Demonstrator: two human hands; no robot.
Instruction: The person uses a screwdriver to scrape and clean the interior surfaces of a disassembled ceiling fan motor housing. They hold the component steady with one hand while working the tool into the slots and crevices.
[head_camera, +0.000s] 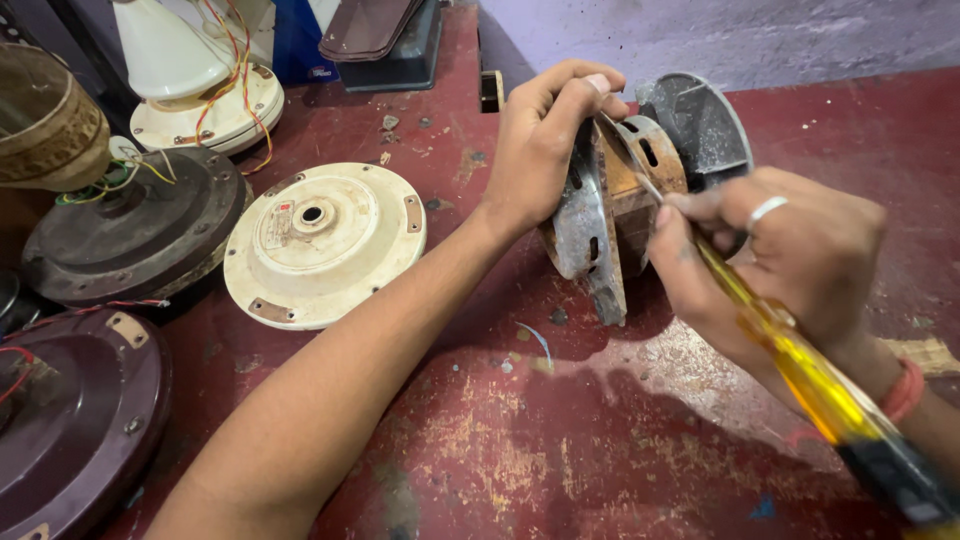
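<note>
Two hands work on one fan motor (610, 215) stood on edge on the worn red bench (520, 450), right of centre. Four more motor housings lie to the left: one cream disc (325, 243) flat beside the left forearm, one dark brown housing (135, 235) with loose wires, one maroon housing (75, 420) cut off at the lower left corner, and one white housing (205, 95) with red and yellow wires at the top. One brown cover (45, 125) is cut off at the left edge. One grey cap (700, 125) stands just behind the motor, half hidden by it. One screwdriver (800, 375) has a clear yellow handle; its dark butt runs out of the frame at the lower right, and its tip is hard to make out against the motor's metal. The left hand (545, 145) reaches in from the lower left, arm stretched across the bench, fingers curled over the motor's top rim and clamping it upright. The right hand (790, 255), with a ring on one finger and a red band at the wrist, has its fingers wrapped tight round the screwdriver, shaft angled up into the motor.
</note>
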